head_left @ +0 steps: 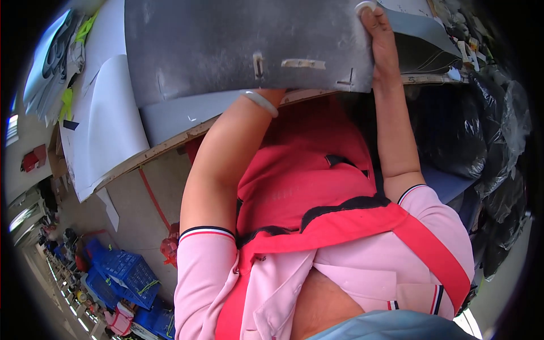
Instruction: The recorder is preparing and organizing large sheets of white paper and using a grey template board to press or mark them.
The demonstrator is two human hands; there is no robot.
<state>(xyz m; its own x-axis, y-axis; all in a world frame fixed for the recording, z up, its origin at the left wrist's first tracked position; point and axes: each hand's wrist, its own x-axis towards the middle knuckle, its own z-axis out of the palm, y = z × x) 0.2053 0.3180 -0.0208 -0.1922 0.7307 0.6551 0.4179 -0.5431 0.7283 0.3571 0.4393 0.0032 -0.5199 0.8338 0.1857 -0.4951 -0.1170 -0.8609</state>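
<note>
A stiff dark-grey sheet point(226, 45) with slots and pale marks spans the upper middle, above the table. My left hand point(272, 94) passes under its near edge; past the bangle point(260, 103) only a bit of wrist shows, and its fingers are hidden. At the sheet's upper right edge, my right hand point(378, 34) has its fingers closed on a small white round thing point(365, 6), whose kind I cannot make out. Under the dark sheet lies a smoother blue-grey sheet point(181, 116), partly covered.
A curled white sheet point(116, 107) hangs over the table's wooden edge point(153, 152). Folded pale-blue material point(48, 73) is at far left. Black plastic bags point(453, 130) bulge below the table at right. Blue crates point(127, 275) stand on the floor at lower left.
</note>
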